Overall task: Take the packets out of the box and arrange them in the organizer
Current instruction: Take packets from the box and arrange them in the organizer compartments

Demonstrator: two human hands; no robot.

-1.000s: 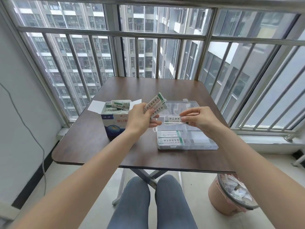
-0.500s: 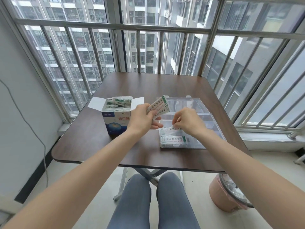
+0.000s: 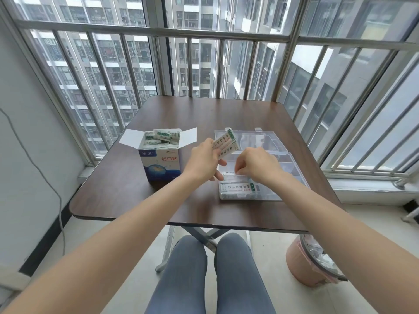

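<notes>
An open blue-and-white box [image 3: 161,164] stands left of centre on the table, full of white-and-green packets [image 3: 162,137]. To its right lies the clear plastic organizer [image 3: 267,196] with its lid [image 3: 263,138] folded back. One packet [image 3: 240,187] lies in the nearest left compartment. My left hand [image 3: 204,162] holds a small stack of packets [image 3: 225,144] above the organizer's left edge. My right hand [image 3: 257,165] reaches down with curled fingers and pinches another packet [image 3: 227,177] in the compartment just behind the filled one; the hand hides most of it.
The brown table [image 3: 127,189] stands against a barred window [image 3: 217,35]. A pink bin [image 3: 305,266] with waste sits on the floor at the right, below the table edge. A cable [image 3: 59,200] hangs down the left wall. My knees are under the table's front edge.
My right hand carried one packet from beside the left hand's stack down into the organizer's second compartment. The left hand kept its stack nearly still.
</notes>
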